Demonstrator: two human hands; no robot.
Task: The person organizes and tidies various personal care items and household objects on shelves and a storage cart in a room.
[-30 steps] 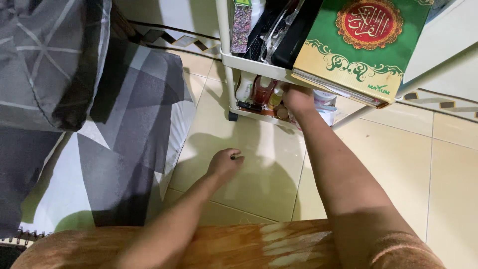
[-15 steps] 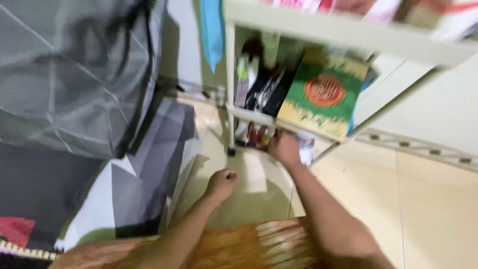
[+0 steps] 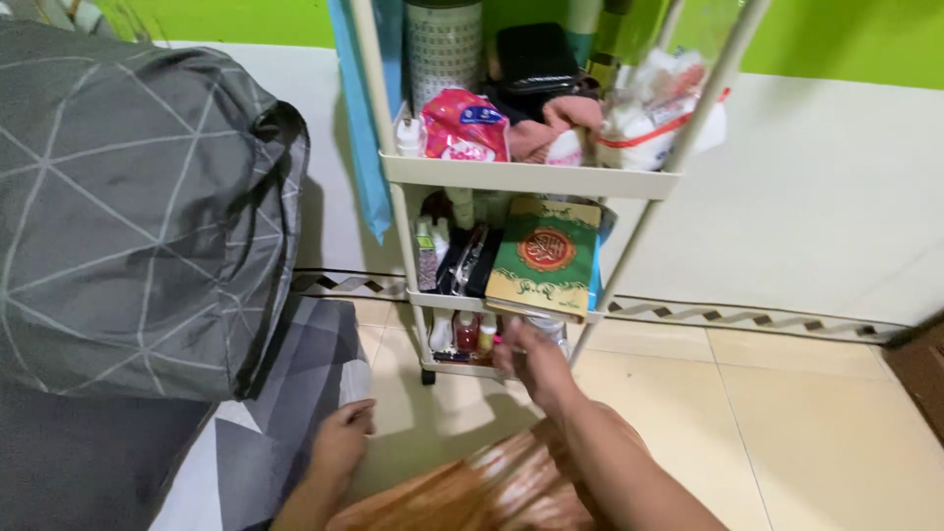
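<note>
Three-tier cart (image 3: 536,179), beige tile floor (image 3: 787,413), green wall (image 3: 836,39).

My two bare forearms, no sleeves on them, left hand (image 3: 344,433) and right hand (image 3: 531,362) without gloves, orange-brown patterned cloth (image 3: 462,492) over my lap

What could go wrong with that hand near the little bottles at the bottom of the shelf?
The right hand is at the bottom tier of the white cart, close to small bottles standing packed together; a bump might tip them. The green book leans out over the middle tier's edge just above the hand and could slide off if knocked. The top tier looks crowded, so shaking the cart might spill things.
</note>
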